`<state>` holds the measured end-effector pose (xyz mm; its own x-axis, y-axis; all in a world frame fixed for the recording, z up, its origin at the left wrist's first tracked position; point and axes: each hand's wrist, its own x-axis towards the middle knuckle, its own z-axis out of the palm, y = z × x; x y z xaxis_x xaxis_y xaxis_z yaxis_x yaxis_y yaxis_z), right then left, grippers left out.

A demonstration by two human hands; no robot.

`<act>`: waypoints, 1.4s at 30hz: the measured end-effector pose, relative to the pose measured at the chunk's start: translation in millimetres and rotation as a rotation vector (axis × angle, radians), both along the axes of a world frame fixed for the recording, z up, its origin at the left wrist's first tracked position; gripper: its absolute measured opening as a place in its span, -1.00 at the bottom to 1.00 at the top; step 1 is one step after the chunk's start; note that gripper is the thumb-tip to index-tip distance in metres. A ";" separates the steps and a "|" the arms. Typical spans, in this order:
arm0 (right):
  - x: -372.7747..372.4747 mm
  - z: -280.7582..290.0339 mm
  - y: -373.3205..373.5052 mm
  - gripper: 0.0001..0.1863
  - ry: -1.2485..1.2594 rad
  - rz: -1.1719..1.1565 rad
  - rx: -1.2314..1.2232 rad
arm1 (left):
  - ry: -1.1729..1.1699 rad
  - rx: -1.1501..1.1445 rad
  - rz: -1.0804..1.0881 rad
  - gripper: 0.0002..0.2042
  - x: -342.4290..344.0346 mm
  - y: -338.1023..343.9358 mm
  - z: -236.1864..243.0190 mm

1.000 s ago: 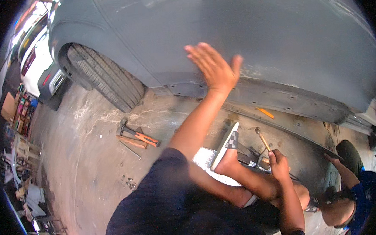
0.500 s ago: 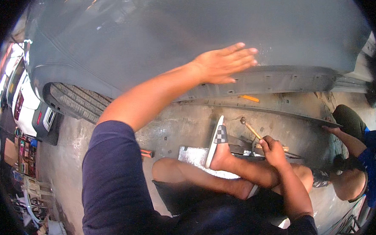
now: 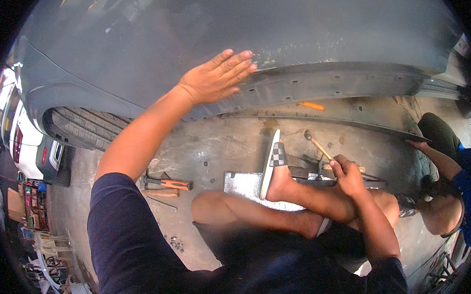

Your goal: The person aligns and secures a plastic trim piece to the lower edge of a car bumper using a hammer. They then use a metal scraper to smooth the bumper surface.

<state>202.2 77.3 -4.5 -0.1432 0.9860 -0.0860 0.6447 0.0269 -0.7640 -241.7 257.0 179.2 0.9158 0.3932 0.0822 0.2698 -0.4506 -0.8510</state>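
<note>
My left hand (image 3: 216,78) is outspread at the grey car panel (image 3: 293,24); below that, my right hand (image 3: 348,176) grips 1 wooden-handled hammer (image 3: 321,149).

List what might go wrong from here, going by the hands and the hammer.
The hammer in the right hand is held near a sandalled foot; if the grip slipped, it might strike bare skin.
The bare left hand is beside pale scuffs on the grey car panel; any roughness there, which I can't judge, might scratch the fingers.
</note>
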 end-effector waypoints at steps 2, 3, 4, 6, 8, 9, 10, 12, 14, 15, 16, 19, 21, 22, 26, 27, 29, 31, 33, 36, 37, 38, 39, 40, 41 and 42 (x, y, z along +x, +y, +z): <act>1.3 -5.5 1.1 -0.64 0.022 -0.005 0.002 | 0.010 0.013 0.021 -0.27 -16.7 -1.4 -5.8; 1.3 -7.2 2.0 -0.65 0.041 -0.003 0.012 | 0.015 0.019 0.032 -0.27 -24.8 -2.9 -7.7; 1.2 -8.6 2.4 -0.66 0.060 0.000 0.023 | 0.017 0.025 0.037 -0.27 -34.1 -4.8 -8.9; -1.7 -5.5 3.1 -0.68 0.037 -0.002 0.044 | 0.018 0.037 0.053 -0.26 -53.9 -10.7 -12.8; -8.9 2.5 6.6 -0.70 -0.002 0.000 0.069 | 0.003 0.057 0.062 -0.26 -72.4 -14.1 -18.1; -13.2 7.2 9.6 -0.71 -0.030 0.002 0.084 | -0.006 0.068 0.067 -0.26 -78.4 -15.2 -20.9; -18.3 11.9 12.9 -0.72 -0.057 0.004 0.100 | -0.017 0.065 0.075 -0.26 -83.5 -16.0 -24.3; -31.8 24.3 19.3 -0.75 -0.100 0.020 0.234 | -0.040 0.063 0.085 -0.27 -91.3 -16.2 -30.2; -51.1 38.7 27.6 -0.79 -0.152 0.043 0.382 | -0.044 0.071 0.094 -0.27 -92.2 -19.7 -30.3; -62.6 48.3 32.5 -0.78 -0.135 0.088 0.505 | -0.047 0.079 0.096 -0.27 -91.0 -19.9 -28.9; -76.6 58.3 38.2 -0.77 -0.113 0.140 0.627 | -0.055 0.086 0.085 -0.27 -92.4 -20.6 -28.8; -120.1 96.1 55.3 -0.75 -0.071 0.310 0.862 | -0.112 0.085 0.076 -0.26 -99.4 -18.2 -34.6; -147.1 108.0 76.4 -0.73 -0.111 0.362 0.931 | -0.188 0.054 0.114 -0.22 -117.3 -15.0 -53.9; -159.9 106.5 89.0 -0.73 -0.159 0.353 0.940 | -0.209 0.061 0.122 -0.21 -127.4 -17.1 -59.7; -199.8 102.9 119.7 -0.70 -0.379 0.265 0.745 | -0.288 0.070 0.147 -0.19 -154.4 -27.8 -82.2; -204.8 103.6 116.1 -0.71 -0.333 0.319 0.824 | -0.306 0.069 0.157 -0.19 -156.3 -32.7 -83.3; -210.7 106.7 105.1 -0.71 -0.238 0.425 0.979 | -0.305 0.091 0.185 -0.18 -157.3 -36.1 -84.2; -214.5 105.2 110.9 -0.70 -0.312 0.381 0.961 | -0.327 0.085 0.196 -0.18 -156.2 -37.5 -87.7; -226.0 104.1 120.7 -0.69 -0.475 0.232 0.792 | -0.370 0.060 0.199 -0.19 -155.3 -36.9 -89.8; -225.4 114.9 95.6 -0.71 -0.364 0.291 0.873 | -0.348 0.061 0.229 -0.20 -151.7 -42.5 -93.1; -223.7 115.4 98.1 -0.71 -0.350 0.338 0.941 | -0.348 0.059 0.244 -0.20 -150.9 -43.2 -93.1; -220.8 115.5 105.4 -0.71 -0.335 0.386 1.008 | -0.348 0.056 0.259 -0.20 -150.0 -43.1 -92.6; -219.9 116.8 112.9 -0.71 -0.319 0.429 1.080 | -0.345 0.058 0.270 -0.20 -149.5 -40.9 -90.5; -226.7 114.5 116.7 -0.70 -0.524 0.264 0.818 | -0.353 0.057 0.269 -0.18 -147.7 -41.2 -90.1; -226.2 113.2 115.2 -0.70 -0.492 0.264 0.831 | -0.363 0.057 0.269 -0.17 -144.7 -43.0 -91.0; -230.3 117.7 111.0 -0.69 -0.453 0.271 0.846 | -0.368 0.057 0.277 -0.15 -146.3 -46.6 -92.2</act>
<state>-28.2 188.2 113.2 -0.5000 0.6870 0.5273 0.7620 0.6383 -0.1091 -388.0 210.4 86.9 0.6830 0.6042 0.4104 0.6619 -0.2743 -0.6976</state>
